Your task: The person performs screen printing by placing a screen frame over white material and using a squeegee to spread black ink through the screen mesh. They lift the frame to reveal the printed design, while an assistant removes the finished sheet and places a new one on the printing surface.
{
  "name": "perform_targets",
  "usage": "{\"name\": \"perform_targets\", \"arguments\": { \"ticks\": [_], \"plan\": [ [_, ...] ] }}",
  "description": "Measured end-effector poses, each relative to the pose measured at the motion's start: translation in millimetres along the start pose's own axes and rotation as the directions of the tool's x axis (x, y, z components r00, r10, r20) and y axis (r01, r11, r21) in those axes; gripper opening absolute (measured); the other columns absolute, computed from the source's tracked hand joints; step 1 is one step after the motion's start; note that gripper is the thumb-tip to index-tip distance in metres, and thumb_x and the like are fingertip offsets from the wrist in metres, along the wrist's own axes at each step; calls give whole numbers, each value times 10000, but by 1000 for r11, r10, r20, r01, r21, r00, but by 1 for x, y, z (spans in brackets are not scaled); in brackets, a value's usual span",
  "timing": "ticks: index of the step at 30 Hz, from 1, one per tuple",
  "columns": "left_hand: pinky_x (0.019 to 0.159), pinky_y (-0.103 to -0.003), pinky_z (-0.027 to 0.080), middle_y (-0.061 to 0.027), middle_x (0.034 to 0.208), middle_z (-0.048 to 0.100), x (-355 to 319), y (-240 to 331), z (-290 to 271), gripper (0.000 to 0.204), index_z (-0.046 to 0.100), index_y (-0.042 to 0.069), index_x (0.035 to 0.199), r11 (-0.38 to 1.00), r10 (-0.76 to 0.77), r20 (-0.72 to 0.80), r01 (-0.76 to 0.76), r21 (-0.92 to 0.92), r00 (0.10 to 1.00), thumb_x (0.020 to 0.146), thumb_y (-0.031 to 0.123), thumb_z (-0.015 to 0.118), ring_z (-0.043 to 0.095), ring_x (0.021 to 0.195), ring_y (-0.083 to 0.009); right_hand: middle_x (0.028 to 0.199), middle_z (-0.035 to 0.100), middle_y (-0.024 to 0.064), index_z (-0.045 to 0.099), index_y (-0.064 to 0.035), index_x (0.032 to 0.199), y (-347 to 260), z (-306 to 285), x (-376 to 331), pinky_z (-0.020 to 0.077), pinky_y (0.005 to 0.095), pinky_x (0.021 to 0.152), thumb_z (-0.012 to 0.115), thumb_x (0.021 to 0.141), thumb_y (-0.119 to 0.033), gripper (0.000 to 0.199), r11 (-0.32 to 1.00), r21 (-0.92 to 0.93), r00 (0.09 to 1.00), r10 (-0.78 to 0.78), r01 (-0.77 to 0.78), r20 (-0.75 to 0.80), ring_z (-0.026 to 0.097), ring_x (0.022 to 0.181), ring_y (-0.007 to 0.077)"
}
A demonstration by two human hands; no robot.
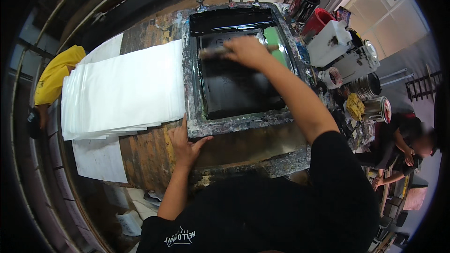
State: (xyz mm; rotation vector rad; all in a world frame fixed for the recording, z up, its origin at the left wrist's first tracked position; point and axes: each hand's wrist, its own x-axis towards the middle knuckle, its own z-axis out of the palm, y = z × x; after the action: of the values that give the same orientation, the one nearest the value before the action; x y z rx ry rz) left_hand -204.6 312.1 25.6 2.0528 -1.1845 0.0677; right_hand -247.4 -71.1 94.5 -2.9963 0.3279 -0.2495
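Observation:
A screen-printing frame (243, 124) with an ink-stained rim lies on the worn wooden table. Black ink (229, 24) is pooled wet along the far end of its mesh, and a green strip (276, 42) shows at the right. My right hand (251, 51) is closed around a squeegee (213, 52), which lies crosswise over the dark mesh; the hand covers its middle and motion blurs it slightly. At the frame's near left corner rests my left hand (185, 145), index finger and thumb spread apart, holding nothing. A stack of white sheets (124, 89) reaches the frame's left side.
Another person's yellow sleeve (58, 72) and hand are beyond the sheets at the left. Ink cans (377, 109), a red bucket (318, 21) and stained white containers (330, 42) crowd the right. Metal clamps (231, 1) stand at the frame's far edge. Another person (398, 143) is at the far right.

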Motion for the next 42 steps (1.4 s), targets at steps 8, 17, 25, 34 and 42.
{"name": "perform_targets", "arguments": {
  "ticks": [8, 17, 25, 34, 42],
  "plan": [
    [968, -367, 488, -115, 1141, 674, 22, 45, 0, 935, 470, -77, 1526, 759, -251, -62, 156, -633, 966, 811, 309, 932, 609, 1045, -227, 989, 627, 149, 573, -43, 1100, -120, -112, -152, 539, 507, 862, 691, 935, -373, 387, 993, 116, 1000, -12, 14, -25, 644, 968, 366],
    [1237, -608, 205, -283, 1518, 441, 104, 58, -25, 1012, 249, -37, 1637, 998, 61, -5, -62, -28, 998, 931, 454, 782, 406, 1430, -421, 861, 637, 88, 643, -95, 989, -117, -204, -77, 399, 464, 892, 666, 941, -376, 286, 969, -241, 817, -102, -46, -568, 641, 907, 309],
    [1260, -664, -49, -320, 1617, 388, 77, 69, 9, 1024, 407, -121, 1540, 956, -73, 205, 10, 294, 976, 938, 673, 640, 272, 1576, -410, 770, 651, 80, 636, -77, 875, -101, -241, -37, 462, 418, 746, 560, 1008, -425, 380, 952, -297, 832, -110, -69, -544, 605, 739, 240],
    [1285, -640, 39, -261, 1422, 637, 95, 15, -40, 618, 579, -105, 1420, 972, -35, -220, 85, 220, 975, 1010, 341, 702, 509, 1456, -369, 719, 646, 85, 615, -84, 756, -123, -240, -33, 437, 439, 915, 556, 1005, -421, 422, 982, -168, 829, -20, -90, -559, 614, 713, 238],
    [1308, -535, 94, -219, 1520, 573, 54, -135, -154, 510, 568, -11, 1480, 800, -262, -457, 456, 390, 850, 1039, 229, 660, 455, 1499, -345, 826, 677, 113, 667, -68, 920, -108, -228, -43, 427, 456, 915, 563, 1018, -481, 437, 962, -263, 818, -95, -71, -567, 627, 803, 277]
  ]
}}
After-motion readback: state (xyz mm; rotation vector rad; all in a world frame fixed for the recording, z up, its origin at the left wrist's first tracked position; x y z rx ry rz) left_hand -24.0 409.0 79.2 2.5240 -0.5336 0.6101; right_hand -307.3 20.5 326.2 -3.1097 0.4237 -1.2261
